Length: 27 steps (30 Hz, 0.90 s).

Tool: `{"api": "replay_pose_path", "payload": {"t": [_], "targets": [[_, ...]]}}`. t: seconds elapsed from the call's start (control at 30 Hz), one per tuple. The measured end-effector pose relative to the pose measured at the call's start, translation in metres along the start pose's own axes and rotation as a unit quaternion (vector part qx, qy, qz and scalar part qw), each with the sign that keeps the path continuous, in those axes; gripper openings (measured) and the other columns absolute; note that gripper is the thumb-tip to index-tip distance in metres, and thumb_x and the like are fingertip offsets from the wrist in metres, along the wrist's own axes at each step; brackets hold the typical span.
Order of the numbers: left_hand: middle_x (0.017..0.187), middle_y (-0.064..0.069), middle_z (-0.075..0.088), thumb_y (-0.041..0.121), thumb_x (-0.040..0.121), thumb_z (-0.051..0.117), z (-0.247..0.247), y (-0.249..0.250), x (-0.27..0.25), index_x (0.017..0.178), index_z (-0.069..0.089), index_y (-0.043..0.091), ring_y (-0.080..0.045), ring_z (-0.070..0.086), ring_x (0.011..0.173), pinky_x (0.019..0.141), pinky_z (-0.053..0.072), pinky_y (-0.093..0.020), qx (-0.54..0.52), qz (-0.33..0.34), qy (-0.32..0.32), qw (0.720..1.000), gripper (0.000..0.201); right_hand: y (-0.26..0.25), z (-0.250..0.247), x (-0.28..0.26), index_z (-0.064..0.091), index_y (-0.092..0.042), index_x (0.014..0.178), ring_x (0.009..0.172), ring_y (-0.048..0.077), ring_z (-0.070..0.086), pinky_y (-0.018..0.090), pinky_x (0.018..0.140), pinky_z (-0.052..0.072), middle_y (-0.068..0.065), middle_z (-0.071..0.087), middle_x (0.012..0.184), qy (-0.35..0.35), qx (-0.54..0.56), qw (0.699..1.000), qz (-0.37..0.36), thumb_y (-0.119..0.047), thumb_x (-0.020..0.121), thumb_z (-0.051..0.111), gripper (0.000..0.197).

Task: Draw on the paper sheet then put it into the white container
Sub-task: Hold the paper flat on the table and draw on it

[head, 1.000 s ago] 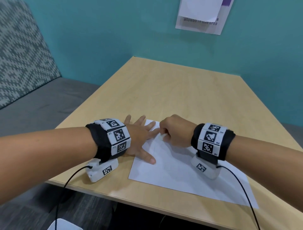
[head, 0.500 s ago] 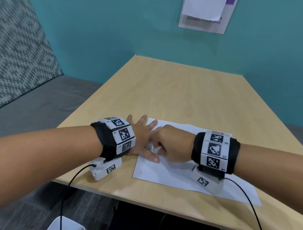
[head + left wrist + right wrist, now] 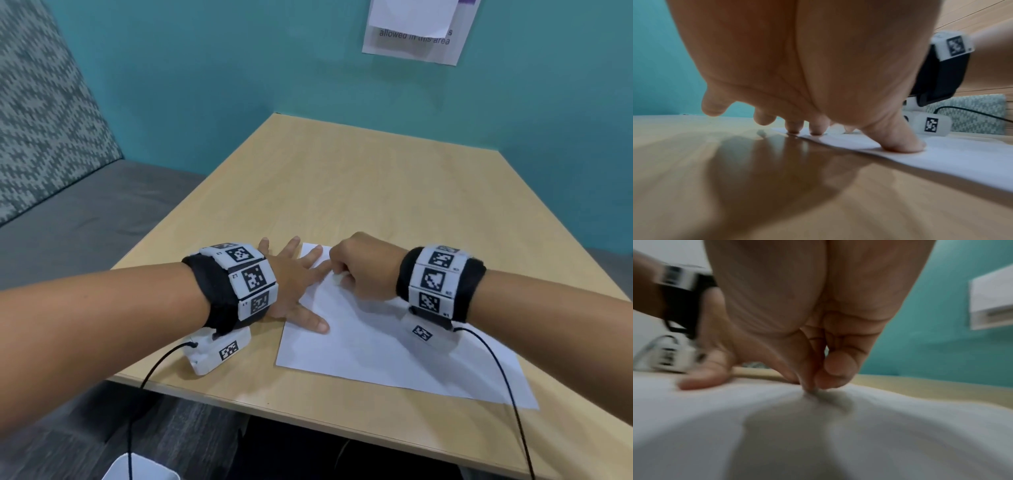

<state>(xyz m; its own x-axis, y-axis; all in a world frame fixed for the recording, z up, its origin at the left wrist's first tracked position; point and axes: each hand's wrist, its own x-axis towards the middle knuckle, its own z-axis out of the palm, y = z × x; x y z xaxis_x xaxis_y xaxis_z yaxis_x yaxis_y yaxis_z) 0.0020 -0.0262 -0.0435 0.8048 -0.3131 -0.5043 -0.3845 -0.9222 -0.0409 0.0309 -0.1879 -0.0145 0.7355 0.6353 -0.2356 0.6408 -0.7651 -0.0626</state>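
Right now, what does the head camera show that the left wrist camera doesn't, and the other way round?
Only the head view shows the white container on the floor, the wall notice and the whole paper sheet. Only the left wrist view shows, from below, the left hand with its fingertips pressing on the sheet's edge. Both show the wooden table, the sheet and the right hand's wristband.

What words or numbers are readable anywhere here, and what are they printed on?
"allowed in this area": on the wall notice, its upper lines covered by a blank sheet.
Left wristband: tiny labels beside the square code patterns, too small to read.
Right wristband: likewise.
Paper sheet: no readable writing.
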Motion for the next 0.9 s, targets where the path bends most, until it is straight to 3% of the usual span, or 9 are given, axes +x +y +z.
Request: {"api": "replay_pose_path", "payload": {"t": [0.07, 0.13, 0.2, 0.3, 0.47, 0.6, 0.7, 0.77, 0.9], "targets": [[0.164, 0.005, -0.023, 0.084, 0.076, 0.047, 0.002, -0.001, -0.001, 0.156, -0.005, 0.039, -0.033, -0.025, 0.149, 0.111, -0.005, -0.072, -0.004, 0.000, 0.003, 1.000, 0.106, -0.011, 0.008, -0.009, 0.064, -0.017, 0.082, 0.068, 0.018, 0.055, 0.032, 0.066, 0.052, -0.001, 0.059, 0.076, -0.019, -0.003, 0.999, -0.043, -0.009, 0.083, 0.055, 0.012], [0.164, 0.004, -0.023, 0.085, 0.076, 0.047, 0.003, -0.002, 0.000, 0.156, 0.006, 0.040, -0.033, -0.025, 0.149, 0.111, -0.005, -0.072, -0.007, 0.004, 0.009, 1.000, 0.101, -0.023, 0.014, -0.020, 0.057, -0.018, 0.076, 0.059, 0.011, 0.043, 0.023, 0.057, 0.038, -0.009, 0.046, 0.067, -0.040, 0.027, 0.995, -0.087, -0.008, 0.084, 0.057, 0.013], [0.164, 0.004, -0.022, 0.087, 0.075, 0.044, 0.002, -0.002, 0.003, 0.157, -0.003, 0.038, -0.032, -0.024, 0.149, 0.111, -0.003, -0.072, 0.003, -0.001, 0.010, 1.000, 0.106, -0.014, 0.009, -0.016, 0.047, -0.025, 0.077, 0.061, 0.011, 0.044, 0.024, 0.060, 0.037, -0.012, 0.038, 0.066, -0.024, 0.012, 0.998, -0.063, -0.011, 0.085, 0.057, 0.019], [0.165, 0.004, -0.022, 0.088, 0.075, 0.041, 0.002, -0.001, 0.004, 0.155, -0.018, 0.034, -0.033, -0.023, 0.149, 0.112, -0.002, -0.071, 0.014, -0.010, 0.007, 1.000, 0.114, 0.008, 0.005, -0.008, 0.047, -0.026, 0.077, 0.074, 0.022, 0.054, 0.032, 0.068, 0.048, -0.005, 0.047, 0.072, 0.008, 0.000, 1.000, -0.013, -0.015, 0.084, 0.057, 0.017], [0.164, 0.004, -0.023, 0.088, 0.075, 0.042, 0.005, -0.004, 0.005, 0.155, -0.018, 0.033, -0.032, -0.024, 0.149, 0.112, -0.003, -0.072, 0.008, -0.006, 0.010, 1.000, 0.114, -0.019, 0.016, -0.022, 0.059, -0.016, 0.086, 0.068, 0.017, 0.046, 0.026, 0.064, 0.038, -0.012, 0.038, 0.067, -0.038, 0.027, 0.996, -0.076, -0.012, 0.086, 0.057, 0.004], [0.164, 0.005, -0.024, 0.088, 0.076, 0.041, 0.001, -0.001, 0.004, 0.155, -0.020, 0.033, -0.031, -0.024, 0.149, 0.113, -0.001, -0.070, 0.013, -0.015, -0.002, 1.000, 0.114, 0.016, 0.003, -0.002, 0.054, -0.017, 0.076, 0.073, 0.023, 0.059, 0.036, 0.068, 0.053, 0.005, 0.062, 0.083, 0.006, 0.002, 1.000, 0.014, -0.015, 0.080, 0.059, 0.007], [0.164, 0.005, -0.023, 0.089, 0.074, 0.042, 0.004, -0.004, 0.005, 0.156, -0.016, 0.035, -0.032, -0.024, 0.149, 0.112, -0.001, -0.072, 0.011, -0.004, 0.003, 1.000, 0.114, -0.005, 0.011, -0.011, 0.052, -0.019, 0.069, 0.065, 0.020, 0.051, 0.031, 0.063, 0.045, -0.004, 0.051, 0.066, -0.023, 0.000, 0.999, -0.041, -0.013, 0.083, 0.055, 0.016], [0.164, 0.005, -0.024, 0.088, 0.074, 0.042, 0.004, -0.006, 0.006, 0.156, -0.014, 0.036, -0.032, -0.024, 0.149, 0.112, -0.001, -0.072, 0.009, 0.000, 0.004, 1.000, 0.112, -0.011, 0.014, -0.015, 0.056, -0.018, 0.077, 0.065, 0.019, 0.048, 0.028, 0.063, 0.041, -0.010, 0.045, 0.063, -0.029, 0.029, 0.997, -0.067, -0.011, 0.084, 0.055, 0.010], [0.164, 0.006, -0.024, 0.088, 0.075, 0.040, 0.001, -0.002, 0.004, 0.154, -0.020, 0.034, -0.031, -0.025, 0.149, 0.113, 0.000, -0.071, 0.018, -0.009, -0.006, 1.000, 0.114, 0.025, 0.001, 0.004, 0.049, -0.022, 0.070, 0.074, 0.025, 0.057, 0.031, 0.064, 0.047, 0.000, 0.056, 0.076, 0.018, 0.030, 0.999, 0.018, -0.013, 0.081, 0.058, 0.017]]}}
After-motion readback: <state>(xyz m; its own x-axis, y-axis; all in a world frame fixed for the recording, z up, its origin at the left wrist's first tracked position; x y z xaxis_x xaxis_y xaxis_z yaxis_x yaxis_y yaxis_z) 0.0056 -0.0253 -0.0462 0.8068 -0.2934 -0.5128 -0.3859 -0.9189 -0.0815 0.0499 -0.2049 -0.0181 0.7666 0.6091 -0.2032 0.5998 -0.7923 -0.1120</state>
